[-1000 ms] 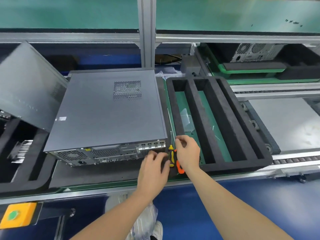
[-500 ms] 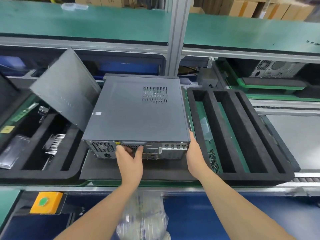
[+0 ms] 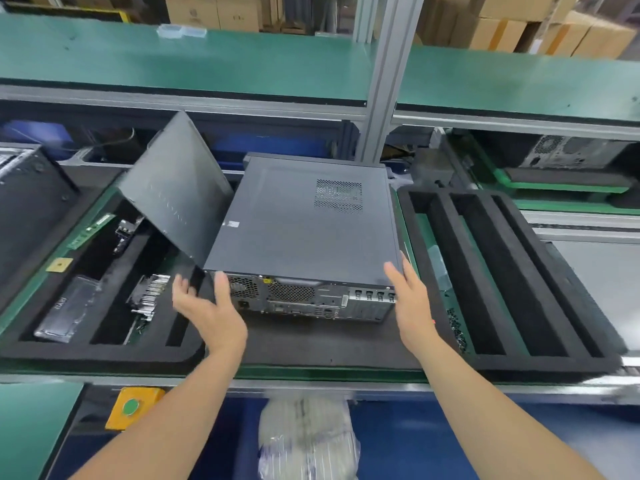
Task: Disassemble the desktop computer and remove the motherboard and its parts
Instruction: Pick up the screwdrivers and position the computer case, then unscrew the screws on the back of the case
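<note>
A: While the desktop computer (image 3: 301, 230) lies flat on the black mat (image 3: 329, 344), lid on, where are the hands?

B: Left hand (image 3: 207, 306) at its rear left corner, right hand (image 3: 412, 306) along the rear right edge. Both have straight, spread fingers and grip nothing.

A: Risk?

B: A shove could knock the loose panel (image 3: 176, 192) leaning just beside the case onto the parts tray (image 3: 104, 351). An uneven pull might jam the lid.

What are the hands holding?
Nothing is gripped. The left hand and right hand are open beside the near corners of the computer; whether they press it cannot be told.
</note>
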The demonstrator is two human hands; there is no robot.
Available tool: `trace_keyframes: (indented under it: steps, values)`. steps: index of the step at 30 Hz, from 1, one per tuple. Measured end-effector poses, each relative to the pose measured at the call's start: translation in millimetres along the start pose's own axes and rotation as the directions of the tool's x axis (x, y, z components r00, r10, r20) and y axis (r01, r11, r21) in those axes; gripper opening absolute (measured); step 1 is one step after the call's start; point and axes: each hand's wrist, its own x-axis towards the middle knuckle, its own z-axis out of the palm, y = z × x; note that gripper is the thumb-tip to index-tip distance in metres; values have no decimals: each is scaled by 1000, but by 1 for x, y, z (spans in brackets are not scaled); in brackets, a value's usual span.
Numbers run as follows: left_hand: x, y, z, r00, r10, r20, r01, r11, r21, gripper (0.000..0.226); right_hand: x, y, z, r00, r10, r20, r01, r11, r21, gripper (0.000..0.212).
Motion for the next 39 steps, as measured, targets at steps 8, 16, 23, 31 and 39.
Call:
trace_keyframes:
  steps: [8, 16, 23, 31, 39]
  values:
    - [16, 5, 13, 1000, 15, 12, -17, 983, 184, 46, 18, 9, -8, 996, -91, 14, 92, 980, -178, 57]
    - [17, 4, 7, 997, -3, 82, -10, 988, 157, 53, 18, 5, -16, 961, 148, -232, -177, 978, -110, 57]
    - [-29, -10, 25, 780, -607, -150, 605, 794, -68, 31, 1, 49, -52, 967, 71, -246, -244, 549, -799, 36]
    - [-92, -10, 60, 576, -656, 488, 576, 749, 328, 20, 9, 64, -67, 961, 112, -253, -275, 494, -825, 41]
    - [-134, 27, 109, 398, -549, 735, 422, 821, 385, 24, -4, 45, -68, 972, 58, -229, -184, 794, -579, 34]
